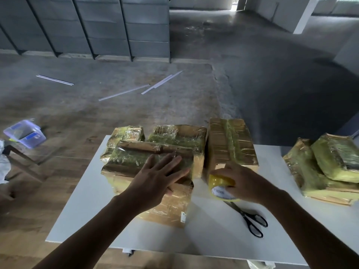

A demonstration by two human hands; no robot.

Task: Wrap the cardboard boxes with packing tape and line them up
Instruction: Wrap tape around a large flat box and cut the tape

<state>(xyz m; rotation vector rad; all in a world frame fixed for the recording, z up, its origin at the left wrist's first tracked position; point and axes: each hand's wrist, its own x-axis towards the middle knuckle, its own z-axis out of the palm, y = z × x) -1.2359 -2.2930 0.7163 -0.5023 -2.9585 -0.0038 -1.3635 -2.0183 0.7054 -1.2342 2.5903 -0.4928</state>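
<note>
Head view: the left arm reaches forward, and the left hand [155, 176] lies palm-down on a tape-wrapped box [139, 158] in the middle of the white desk [93, 195]. Its fingers [175, 159] are straight and spread apart. The right hand [243, 181] curls its fingers around a yellowish tape roll [220, 186], just in front of a taller brown box [231, 140]. The wrapped boxes are rectangular cardboard under glossy, wrinkled film. Black-handled scissors [251, 219] lie flat near the roll. Another pile of wrapped boxes [328, 167] sits at the desk's right end.
</note>
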